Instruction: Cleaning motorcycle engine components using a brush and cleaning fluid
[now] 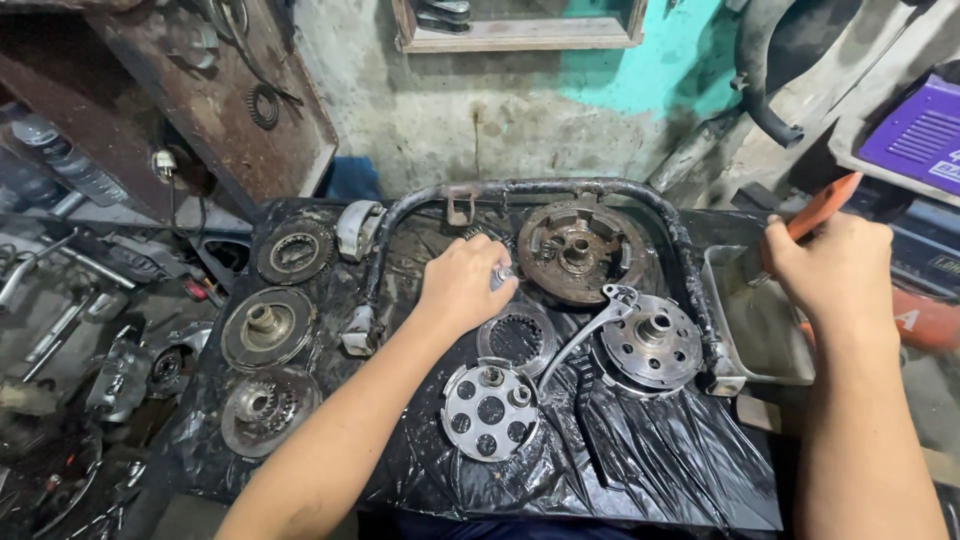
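Observation:
My left hand [462, 283] is closed on a small silvery metal part [503, 275] above a toothed clutch ring [516, 337] in the middle of a black plastic sheet [640, 440]. My right hand [835, 270] grips the orange handle of a brush [820, 210] whose tip dips into a metal tray [760, 340] at the right. Just below the ring lies a round silvery plate with holes [490, 410]. A rusty flywheel [578, 250] lies just right of my left hand.
A bent black tube frame [540, 190] arches over the sheet. A clutch hub [655, 345] with a silvery lever [590, 335] lies at the right; three greasy round parts [268, 328] lie at the left. Tools and scrap [60, 300] crowd the far left.

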